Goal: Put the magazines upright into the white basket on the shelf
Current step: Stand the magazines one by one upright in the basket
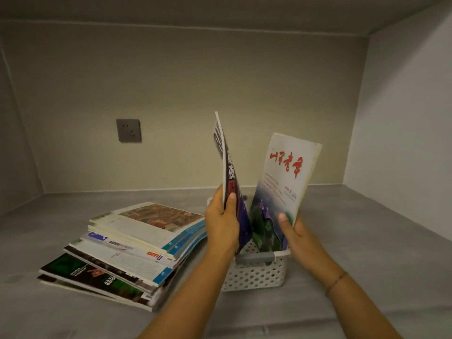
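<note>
**Two magazines held upright in the basket**

My left hand [221, 222] grips the dark magazine [230, 182] near its lower edge. The thumb lies across the cover, and the other fingers [218, 192] wrap round the back, so the hand is closed on it. The magazine stands nearly upright, tipped a little toward 11 o'clock, with its bottom end down inside the basket [256, 272].

My right hand [294, 232] holds the white magazine [286, 179], the one with red lettering and a mountain scene. The thumb presses the cover near the lower right corner; the remaining fingers are hidden behind it, so I cannot tell how they sit, though the grip is clearly closed. This magazine leans toward 1 o'clock, and its lower end is also in the basket. The two magazines spread apart at the top like a V and come close together at the bottom.

The basket is white and perforated, with a grey handle on its near rim. It sits on the grey shelf [367, 253], between my forearms. A thin red band circles my right wrist.

At 9 o'clock from the basket, just beside it, lies a fanned stack [137, 248] of magazines, flat on the shelf. A grey socket [129, 130] is on the back wall at 11 o'clock.
</note>
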{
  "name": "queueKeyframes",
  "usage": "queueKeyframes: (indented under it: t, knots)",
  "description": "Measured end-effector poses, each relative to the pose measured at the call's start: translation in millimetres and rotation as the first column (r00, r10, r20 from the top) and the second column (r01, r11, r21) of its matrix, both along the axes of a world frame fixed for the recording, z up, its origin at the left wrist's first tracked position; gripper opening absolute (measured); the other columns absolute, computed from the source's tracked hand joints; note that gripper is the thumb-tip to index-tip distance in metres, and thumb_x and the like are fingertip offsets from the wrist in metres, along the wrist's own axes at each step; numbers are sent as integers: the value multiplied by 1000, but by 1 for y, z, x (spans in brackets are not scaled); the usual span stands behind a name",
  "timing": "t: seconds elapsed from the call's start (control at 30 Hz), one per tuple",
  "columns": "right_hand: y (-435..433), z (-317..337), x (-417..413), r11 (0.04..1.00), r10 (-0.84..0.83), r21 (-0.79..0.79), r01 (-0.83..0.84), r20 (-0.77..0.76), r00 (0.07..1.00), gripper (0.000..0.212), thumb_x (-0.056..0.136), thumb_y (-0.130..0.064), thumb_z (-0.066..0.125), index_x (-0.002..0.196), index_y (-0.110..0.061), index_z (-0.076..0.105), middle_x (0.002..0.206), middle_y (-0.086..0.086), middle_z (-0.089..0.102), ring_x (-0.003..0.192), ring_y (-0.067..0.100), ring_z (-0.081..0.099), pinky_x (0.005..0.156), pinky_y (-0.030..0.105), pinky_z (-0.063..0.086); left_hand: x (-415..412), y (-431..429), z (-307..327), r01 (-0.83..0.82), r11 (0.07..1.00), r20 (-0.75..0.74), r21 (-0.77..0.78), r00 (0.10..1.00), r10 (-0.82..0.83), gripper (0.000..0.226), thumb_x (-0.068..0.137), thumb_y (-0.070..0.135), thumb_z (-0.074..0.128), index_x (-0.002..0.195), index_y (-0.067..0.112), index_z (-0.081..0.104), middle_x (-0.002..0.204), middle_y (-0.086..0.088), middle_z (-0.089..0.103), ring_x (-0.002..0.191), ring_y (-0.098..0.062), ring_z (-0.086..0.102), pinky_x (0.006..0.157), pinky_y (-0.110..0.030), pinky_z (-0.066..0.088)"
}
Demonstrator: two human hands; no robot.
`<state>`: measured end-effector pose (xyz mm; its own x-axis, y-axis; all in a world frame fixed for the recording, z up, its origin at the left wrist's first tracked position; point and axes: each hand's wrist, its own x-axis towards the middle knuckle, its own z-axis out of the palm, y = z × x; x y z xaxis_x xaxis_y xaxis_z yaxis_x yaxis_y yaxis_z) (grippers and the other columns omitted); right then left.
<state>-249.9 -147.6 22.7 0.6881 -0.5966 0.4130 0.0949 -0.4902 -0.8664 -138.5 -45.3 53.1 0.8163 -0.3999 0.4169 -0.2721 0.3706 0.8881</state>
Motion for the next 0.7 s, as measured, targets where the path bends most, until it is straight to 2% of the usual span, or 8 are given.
queueKeyframes:
  t: [0.07, 0.17, 0.27, 0.4, 0.47, 0.53, 0.63, 0.7]
  knots:
    - [1, 1, 0, 1000, 8, 3, -8, 10, 1000, 54, 81, -59, 31, 132, -47, 17, 130, -13, 39, 115, 6, 41, 71, -4, 39, -1, -1, 0, 19, 999, 16, 34, 1000, -19, 30, 99, 16, 46, 122, 29, 59, 115, -3, 64, 108, -20, 60, 96, -44, 50]
    - [2, 2, 2, 1000, 22, 10, -23, 17, 1000, 44, 82, -62, 29, 123, -55, 18, 121, -24, 40, 105, -13, 43, 72, -6, 37, -8, 2, 2, 123, 991, 66, 45, 990, -126, 32, 99, 16, 45, 112, 43, 58, 114, 6, 64, 110, -16, 60, 97, -40, 50]
    - [5, 3, 4, 997, 66, 39, -68, 45, 997, 37, 83, -62, 30, 119, -62, 23, 122, -35, 39, 107, -26, 40, 80, -3, 36, -12, 4, 0, 288, 950, 186, 121, 934, -306, 32, 100, 24, 44, 129, 33, 52, 124, 8, 61, 115, -8, 58, 97, -30, 50]
    - [4, 6, 2, 993, 114, 11, -115, 54, 992, 59, 81, -70, 30, 136, -48, 28, 132, -28, 42, 121, -13, 41, 94, 9, 39, -7, 8, -1, 447, 806, 239, 388, 796, -557, 42, 93, 44, 47, 132, 29, 52, 126, 12, 60, 114, 2, 56, 97, -19, 47]
    - [1, 6, -1, 992, 125, 17, -126, 53, 991, 65, 82, -68, 30, 140, -40, 26, 138, -19, 42, 125, -7, 40, 101, 18, 39, 0, 9, 0, 465, 736, 209, 493, 757, -619, 43, 92, 34, 55, 134, 27, 51, 129, 11, 59, 116, 3, 55, 99, -21, 45]
    - [-1, 5, -4, 990, 139, 24, -140, 47, 989, 66, 83, -66, 33, 141, -37, 24, 140, -12, 42, 127, 3, 42, 103, 28, 40, 6, 9, -1, 468, 669, 172, 578, 731, -660, 55, 87, 26, 66, 139, 27, 46, 133, 10, 56, 120, -1, 53, 103, -29, 45]
    - [-3, 5, -3, 992, 121, 23, -121, 0, 993, 79, 72, -72, 47, 139, -38, 25, 132, -16, 47, 119, 3, 50, 95, 25, 47, 8, 5, -3, 339, 616, 250, 712, 697, -672, 74, 80, 17, 73, 143, 35, 38, 139, 11, 50, 125, -6, 50, 105, -35, 44]
    - [-4, 5, -1, 993, 114, 28, -114, -19, 993, 72, 75, -57, 56, 137, -36, 27, 125, -17, 50, 110, -2, 54, 86, 18, 50, 7, 1, -3, 272, 625, 293, 732, 702, -649, 83, 79, 10, 73, 145, 36, 32, 145, 9, 45, 128, -11, 47, 105, -37, 44]
